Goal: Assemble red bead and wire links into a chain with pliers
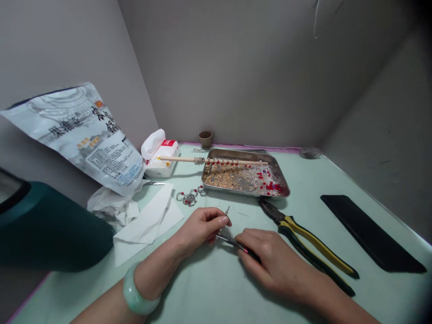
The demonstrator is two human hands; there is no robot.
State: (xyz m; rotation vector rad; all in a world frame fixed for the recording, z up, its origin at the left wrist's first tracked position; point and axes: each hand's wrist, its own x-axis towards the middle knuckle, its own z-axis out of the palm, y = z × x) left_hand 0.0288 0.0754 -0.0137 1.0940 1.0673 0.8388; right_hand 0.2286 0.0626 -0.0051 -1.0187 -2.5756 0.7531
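Observation:
My left hand [201, 226], a pale green bangle [137, 292] on its wrist, pinches a small twisted wire piece [227, 210] between thumb and fingers. Most of that piece is hidden by the fingers. In my right hand [272, 256] is a pair of small pliers [229, 240] with dark, partly red handles. Their slim tips point left and meet the lower part of the wire piece by my left fingertips; whether they grip it I cannot tell. Just beyond lies wired beadwork [189, 198] with red beads.
A metal tray [248, 194] holds gold, clear and red beads. A wooden stick [180, 158] with a strung coil rests across it. Large combination pliers [313, 245] and a black flat case [367, 231] lie right. Left are a teal bottle [57, 229], tissues [160, 166], white paper [148, 225] and a pouch [91, 139].

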